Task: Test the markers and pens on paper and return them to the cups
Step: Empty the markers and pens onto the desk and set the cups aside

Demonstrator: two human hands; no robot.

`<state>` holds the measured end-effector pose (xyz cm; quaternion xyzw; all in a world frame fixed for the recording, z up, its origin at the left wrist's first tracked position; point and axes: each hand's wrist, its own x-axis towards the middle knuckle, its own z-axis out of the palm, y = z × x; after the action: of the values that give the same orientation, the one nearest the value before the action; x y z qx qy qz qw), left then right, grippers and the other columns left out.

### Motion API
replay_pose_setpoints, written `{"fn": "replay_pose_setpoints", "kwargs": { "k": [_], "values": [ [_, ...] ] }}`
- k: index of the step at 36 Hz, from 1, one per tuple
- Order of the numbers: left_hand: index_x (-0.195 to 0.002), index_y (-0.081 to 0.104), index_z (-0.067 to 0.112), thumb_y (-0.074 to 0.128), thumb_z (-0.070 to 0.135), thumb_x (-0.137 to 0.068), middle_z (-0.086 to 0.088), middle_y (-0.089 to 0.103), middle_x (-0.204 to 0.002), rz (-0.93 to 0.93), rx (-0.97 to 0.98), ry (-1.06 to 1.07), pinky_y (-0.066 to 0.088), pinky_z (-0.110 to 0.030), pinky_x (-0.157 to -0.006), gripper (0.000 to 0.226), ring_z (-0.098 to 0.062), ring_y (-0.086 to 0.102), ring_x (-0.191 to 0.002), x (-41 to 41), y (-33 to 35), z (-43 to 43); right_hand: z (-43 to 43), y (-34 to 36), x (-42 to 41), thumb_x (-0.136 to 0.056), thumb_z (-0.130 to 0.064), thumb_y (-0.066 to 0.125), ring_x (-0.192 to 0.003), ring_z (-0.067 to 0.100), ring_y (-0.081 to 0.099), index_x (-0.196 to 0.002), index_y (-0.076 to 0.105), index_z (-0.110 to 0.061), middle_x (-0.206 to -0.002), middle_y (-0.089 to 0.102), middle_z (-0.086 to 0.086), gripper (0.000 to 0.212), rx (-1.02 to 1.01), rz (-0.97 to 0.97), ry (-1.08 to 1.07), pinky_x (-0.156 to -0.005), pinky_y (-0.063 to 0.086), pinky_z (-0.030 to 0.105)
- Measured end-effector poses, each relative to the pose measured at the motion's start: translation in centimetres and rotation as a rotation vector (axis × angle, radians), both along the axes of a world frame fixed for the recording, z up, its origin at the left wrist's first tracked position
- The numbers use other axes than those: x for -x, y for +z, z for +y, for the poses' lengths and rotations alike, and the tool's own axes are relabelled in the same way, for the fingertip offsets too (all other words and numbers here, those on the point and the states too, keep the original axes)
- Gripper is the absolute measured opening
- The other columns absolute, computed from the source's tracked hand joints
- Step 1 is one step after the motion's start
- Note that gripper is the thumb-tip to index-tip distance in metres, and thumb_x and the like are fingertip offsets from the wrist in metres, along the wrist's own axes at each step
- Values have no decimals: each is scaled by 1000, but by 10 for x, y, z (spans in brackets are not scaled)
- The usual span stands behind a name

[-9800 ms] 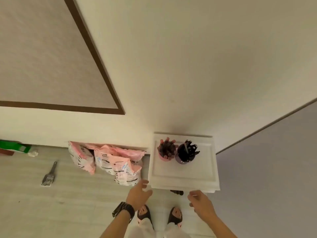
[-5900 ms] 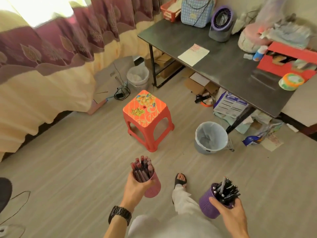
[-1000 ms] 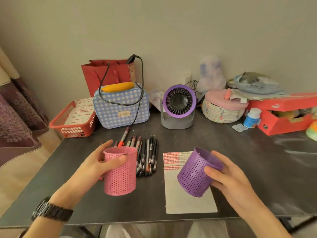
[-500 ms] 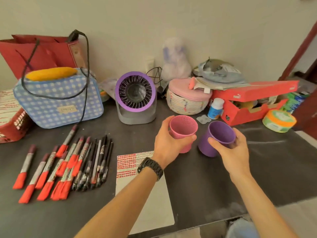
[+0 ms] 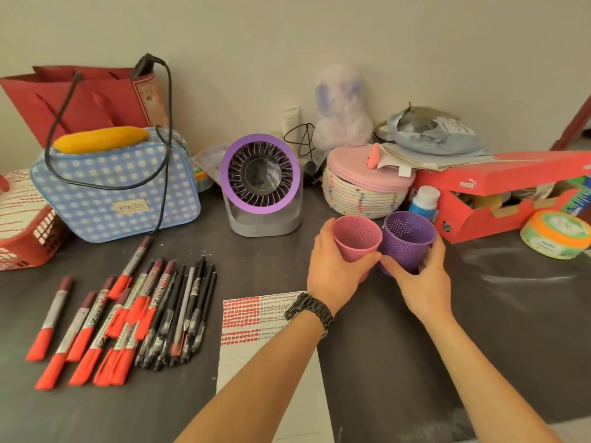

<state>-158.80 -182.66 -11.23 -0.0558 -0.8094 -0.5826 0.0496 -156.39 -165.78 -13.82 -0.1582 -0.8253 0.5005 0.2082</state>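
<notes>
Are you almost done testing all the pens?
Not nearly. Done: markers and pens lie out on the table. In hand: left hand holds the empty pink cup, right hand the empty purple cup. Left: testing on the paper, then refilling.

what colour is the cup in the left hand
Pink, with a perforated wall: the pink cup in the left hand, head view.

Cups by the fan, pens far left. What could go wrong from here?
The empty pink cup and purple cup touch, near a small bottle; a careless release could tip one. The markers and pens lie across the paper from the cups, so returns may drag an arm over fresh ink.
</notes>
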Motion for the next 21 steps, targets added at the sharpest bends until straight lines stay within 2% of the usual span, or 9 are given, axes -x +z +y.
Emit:
{"fn": "replay_pose_setpoints", "kwargs": {
  "k": [2,5,7,10,12,16,18,20,21],
  "values": [
    [-156,21,30,88,44,-71,6,42,-151,-38,39,-32,40,-30,-108,110,-15,44,-138,0,3,-2,-2,-4,1,-72,-52,86,-137,28,50,-157,11,-40,-159,41,-3,114,-93,-48,-15,-105,47,43],
    [-160,-10,26,86,35,-75,-3,29,-161,-49,179,-105,31,-39,-119,129,-22,29,-148,-7,8,-10,-2,-6,-2,-74,-48,86,-141,31,46,-161,1,-34,-163,36,2,123,-175,-97,-32,-108,45,48],
    [-159,-15,25,82,34,-80,-4,19,-165,-11,254,-118,25,-35,-121,126,-21,19,-151,-17,13,-23,-3,-2,-6,-72,-45,89,-148,30,35,-161,-4,-30,-167,25,4,129,-174,-116,-41,-115,39,51],
    [-161,1,30,74,37,-87,8,7,-168,94,402,-127,19,-24,-118,104,-10,7,-153,-42,21,-60,-15,2,-30,-74,-38,89,-155,30,12,-161,-7,-21,-169,5,11,131,-206,-162,-42,-122,23,51],
    [-159,17,34,69,38,-90,14,5,-167,182,451,-95,19,-23,-120,87,-5,5,-152,-60,20,-92,-32,1,-55,-79,-33,85,-156,30,4,-162,-3,-15,-169,0,14,122,-240,-177,-40,-124,16,50],
    [-150,32,41,61,45,-92,20,6,-165,271,526,76,13,-24,-119,65,-2,2,-153,-99,14,-168,-78,-4,-108,-75,-22,89,-150,39,21,-155,37,-13,-164,24,17,96,-318,-128,32,-122,20,58],
    [-148,38,39,56,54,-90,14,12,-166,291,631,203,14,-34,-123,62,-9,5,-155,-118,8,-208,-104,-5,-129,-77,-44,84,-148,41,30,-144,53,-17,-158,41,16,78,-362,-59,122,-121,20,57],
    [-145,47,33,54,59,-87,5,23,-165,316,728,306,22,-51,-123,64,-19,11,-156,-134,5,-242,-127,-5,-143,-80,-81,52,-142,45,39,-132,66,-13,-148,52,17,86,-418,-11,213,-116,23,51],
    [-145,49,33,53,63,-86,2,25,-165,308,768,339,24,-57,-121,66,-24,13,-155,-141,3,-257,-136,-8,-146,-83,-86,37,-139,48,42,-128,69,-12,-145,55,17,93,-455,4,250,-113,26,50]
  ]
}}
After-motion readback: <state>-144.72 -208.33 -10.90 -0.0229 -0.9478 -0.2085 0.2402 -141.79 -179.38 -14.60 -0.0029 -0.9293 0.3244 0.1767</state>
